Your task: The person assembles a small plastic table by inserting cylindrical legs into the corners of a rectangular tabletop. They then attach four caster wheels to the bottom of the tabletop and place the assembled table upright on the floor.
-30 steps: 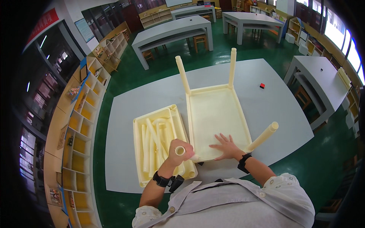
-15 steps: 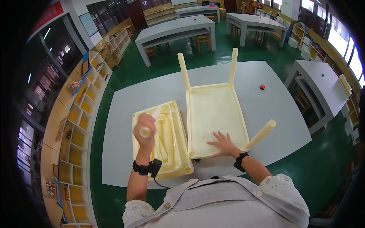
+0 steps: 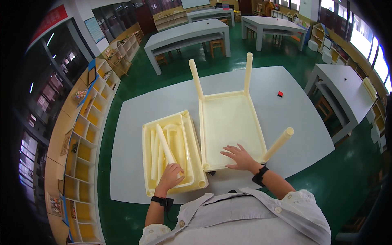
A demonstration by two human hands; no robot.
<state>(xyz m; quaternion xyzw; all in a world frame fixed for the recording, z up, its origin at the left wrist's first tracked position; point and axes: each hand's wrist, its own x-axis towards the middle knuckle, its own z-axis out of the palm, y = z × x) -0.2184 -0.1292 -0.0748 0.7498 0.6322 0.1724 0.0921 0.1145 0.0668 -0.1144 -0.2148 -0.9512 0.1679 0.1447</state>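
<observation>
My left hand (image 3: pixel 170 176): bent over the near end of a pale tube (image 3: pixel 164 141), back of the hand upward, fingers curled and close together on it. My own hand hides the underside, so I cannot tell how tightly the fingers and thumb close.
Pale tube: slanting in the cream tray (image 3: pixel 195 151), its far end leaning away from me and to the left, its near end under my fingers.
Other tubes (image 3: pixel 154 155): lying in the same tray, beside and beneath the slanting one.
My right hand (image 3: pixel 241 158): fingers spread wide, palm down at the near right part of the cream panel (image 3: pixel 230 122), gripping nothing. I cannot tell whether the fingertips press on it or hover just above.
Cream panel: on the grey table (image 3: pixel 300 122), just right of the tray, its raised rim upward.
Legs: one at the far left corner (image 3: pixel 196 79), one at the far right (image 3: pixel 248 73), one at the near right (image 3: pixel 279 143).
Near left corner: a round socket (image 3: pixel 206 167), between my two hands.
Red-and-black block (image 3: pixel 280 94): on the table, right of the panel and well apart from my fingers.
</observation>
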